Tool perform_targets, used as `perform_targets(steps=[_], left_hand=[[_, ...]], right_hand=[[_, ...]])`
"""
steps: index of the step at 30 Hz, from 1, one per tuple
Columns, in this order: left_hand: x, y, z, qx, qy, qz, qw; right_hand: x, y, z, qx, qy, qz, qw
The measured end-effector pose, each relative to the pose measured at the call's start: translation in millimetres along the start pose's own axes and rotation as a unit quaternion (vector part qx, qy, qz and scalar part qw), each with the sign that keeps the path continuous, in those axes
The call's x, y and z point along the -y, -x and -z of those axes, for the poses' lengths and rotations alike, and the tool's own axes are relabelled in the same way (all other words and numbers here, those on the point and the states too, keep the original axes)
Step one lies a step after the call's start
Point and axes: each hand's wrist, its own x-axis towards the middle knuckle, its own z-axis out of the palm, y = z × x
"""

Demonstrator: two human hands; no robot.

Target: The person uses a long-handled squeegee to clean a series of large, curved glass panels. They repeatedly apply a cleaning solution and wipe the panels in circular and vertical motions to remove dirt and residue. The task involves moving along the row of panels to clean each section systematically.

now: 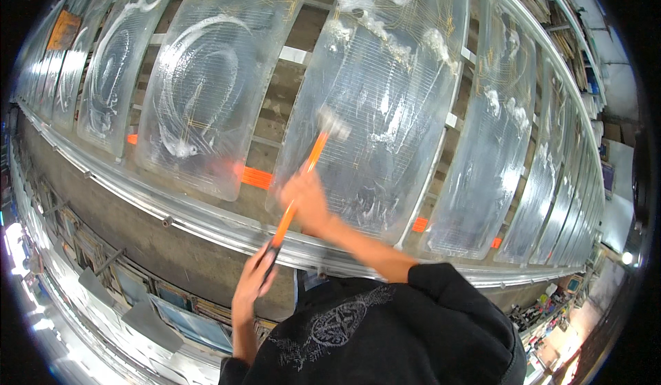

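The left hand's (256,273) grip closed round the black end of an orange-handled tool (284,225), the right hand's (306,200) round its shaft; its blurred head was over a foam-streaked panel (382,120), nearer the left edge, open gaps separating neighbouring panels (200,102).

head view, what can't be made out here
- Head view: pale end of the long orange-and-black tool, blurred.
- Head view: part of its handle, covered by the bare right hand.
- Head view: far end of the translucent rectangular panel beneath, cut off by the top edge.
- Head view: multicoloured lower-right clutter, too small.
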Motion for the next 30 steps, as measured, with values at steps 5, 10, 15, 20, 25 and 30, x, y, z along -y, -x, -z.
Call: perform_targets(steps=[5, 10, 15, 20, 25, 30], left_hand=[[95, 129, 121, -0.096, 0.059, 0.125, 0.986], [51, 64, 111, -0.033, 0.019, 0.115, 0.993], [-93, -99, -42, 0.042, 0.034, -0.003, 0.999], [-184, -125, -136, 0.045, 0.067, -0.067, 0.994], [-72, -61, -6, -0.074, -0.024, -0.009, 0.997], [45, 97, 168, -0.025, 0.005, 0.162, 0.986]], right_hand=[[156, 43, -34, 0.151, -0.216, 0.012, 0.965], [101, 26, -38, 0.138, -0.134, -0.036, 0.981], [-133, -94, 11, -0.018, 0.013, 0.064, 0.998], [-217, -175, 68, -0.012, 0.054, 0.069, 0.996], [-85, -61, 3, 0.014, -0.016, 0.022, 1.000], [148, 49, -44, 0.222, -0.077, -0.004, 0.972]])
